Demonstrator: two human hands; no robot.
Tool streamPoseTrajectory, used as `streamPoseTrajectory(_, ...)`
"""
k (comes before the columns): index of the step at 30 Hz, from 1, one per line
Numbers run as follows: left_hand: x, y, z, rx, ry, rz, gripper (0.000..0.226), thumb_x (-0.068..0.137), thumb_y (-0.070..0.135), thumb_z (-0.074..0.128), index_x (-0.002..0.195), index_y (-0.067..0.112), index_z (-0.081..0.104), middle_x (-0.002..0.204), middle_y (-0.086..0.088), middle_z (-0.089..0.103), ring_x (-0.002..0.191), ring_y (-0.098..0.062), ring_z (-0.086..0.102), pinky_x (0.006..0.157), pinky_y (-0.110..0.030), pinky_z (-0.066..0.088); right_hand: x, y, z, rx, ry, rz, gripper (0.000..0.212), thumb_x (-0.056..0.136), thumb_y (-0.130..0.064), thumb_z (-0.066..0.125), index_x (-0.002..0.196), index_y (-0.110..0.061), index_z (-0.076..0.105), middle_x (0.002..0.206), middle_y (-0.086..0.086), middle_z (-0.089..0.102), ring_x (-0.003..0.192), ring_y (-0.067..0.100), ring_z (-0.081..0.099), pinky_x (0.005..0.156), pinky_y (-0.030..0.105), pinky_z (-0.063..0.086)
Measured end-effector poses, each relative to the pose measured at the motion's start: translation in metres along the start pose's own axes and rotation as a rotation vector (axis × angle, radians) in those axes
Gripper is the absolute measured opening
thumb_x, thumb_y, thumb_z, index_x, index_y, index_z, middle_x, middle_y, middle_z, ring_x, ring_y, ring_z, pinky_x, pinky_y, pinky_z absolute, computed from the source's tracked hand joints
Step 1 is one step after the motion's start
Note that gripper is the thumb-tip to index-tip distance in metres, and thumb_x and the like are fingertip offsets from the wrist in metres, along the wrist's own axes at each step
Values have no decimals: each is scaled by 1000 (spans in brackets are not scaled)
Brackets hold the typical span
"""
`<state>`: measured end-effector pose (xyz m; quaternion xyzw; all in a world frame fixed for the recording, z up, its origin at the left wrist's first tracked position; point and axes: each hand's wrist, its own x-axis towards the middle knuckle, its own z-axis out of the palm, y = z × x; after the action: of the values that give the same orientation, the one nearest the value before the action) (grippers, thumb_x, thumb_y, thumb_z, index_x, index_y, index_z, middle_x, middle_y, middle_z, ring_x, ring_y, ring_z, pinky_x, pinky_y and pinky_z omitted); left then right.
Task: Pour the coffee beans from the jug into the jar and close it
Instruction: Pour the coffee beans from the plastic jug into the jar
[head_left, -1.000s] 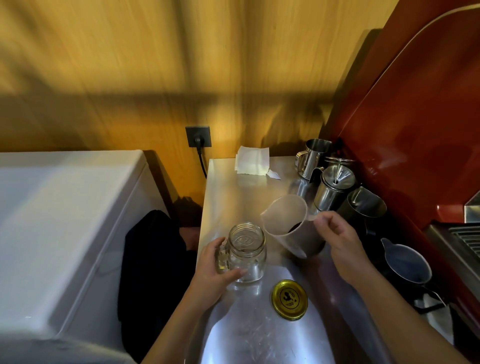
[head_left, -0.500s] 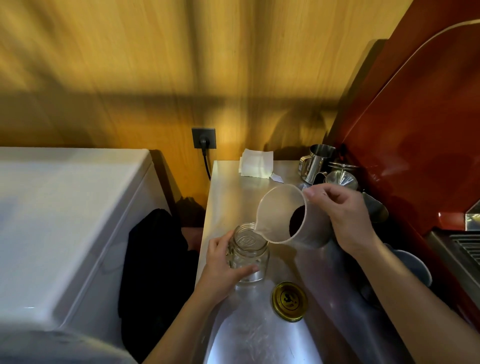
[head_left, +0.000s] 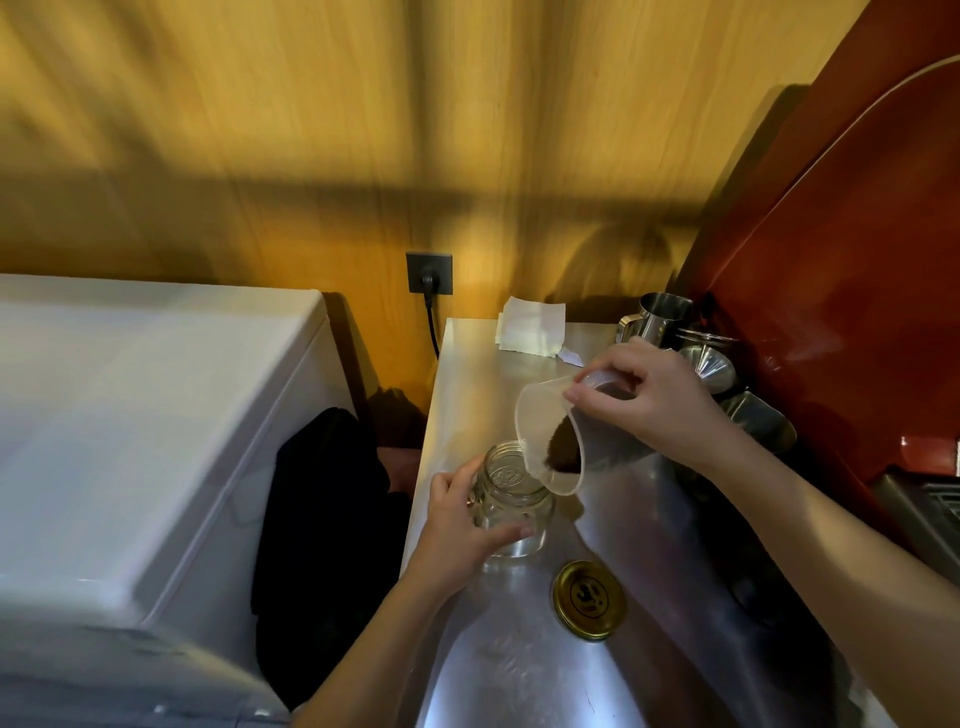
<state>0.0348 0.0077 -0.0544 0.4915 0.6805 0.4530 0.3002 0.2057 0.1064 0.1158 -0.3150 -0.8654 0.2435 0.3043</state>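
Note:
A clear glass jar (head_left: 511, 501) stands open and upright on the steel counter (head_left: 519, 670). My left hand (head_left: 457, 525) wraps around its left side. My right hand (head_left: 644, 400) grips a translucent plastic jug (head_left: 545, 421), tilted steeply with its rim just over the jar's mouth. Dark coffee beans (head_left: 566, 449) have slid down to the jug's lower lip. The gold metal lid (head_left: 588, 599) lies flat on the counter, to the right of the jar and nearer to me.
Steel pitchers (head_left: 657, 317) and a funnel (head_left: 709, 366) crowd the counter's right side against a red machine (head_left: 857, 270). A white folded paper (head_left: 530, 325) lies at the back. A white appliance (head_left: 130, 415) sits left, across a dark gap.
My right hand has lifted the jug off the counter and tipped it over the jar. The beans slid toward the rim. My left hand kept holding the jar.

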Motion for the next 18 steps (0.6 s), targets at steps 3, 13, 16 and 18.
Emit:
streamPoseTrajectory(3,-1,1,1,5,7,-3,86,51,51,83,115,59,26,107,25,29,94,36,22,69,7,27,5,-5,1,-69,-36,-24,18,76,-30,69,80,-13,68,72,3,57,73,15,48,76,34,32)
streamPoseTrajectory(13,-3,5,2,-34,24,-18,92,55,39,85,132,38,34,104,23,29,96,23,30,73,6,25,16,-18,5,-207,-116,-89,25,78,-31,65,82,-6,65,71,-3,52,78,15,43,78,38,34)
streamPoseTrajectory(16,-4,6,4,-45,34,-40,92,55,38,85,132,37,35,103,20,30,99,8,39,79,-3,28,20,-21,9,-261,-161,-111,29,79,-34,64,80,-5,63,71,-3,53,77,15,41,83,41,31)
streamPoseTrajectory(18,-4,7,4,-55,34,-45,92,55,39,86,132,37,35,105,16,32,102,-1,42,88,-11,29,22,-22,11,-264,-180,-112,25,80,-34,64,78,-8,62,70,-7,49,78,14,39,87,42,28)
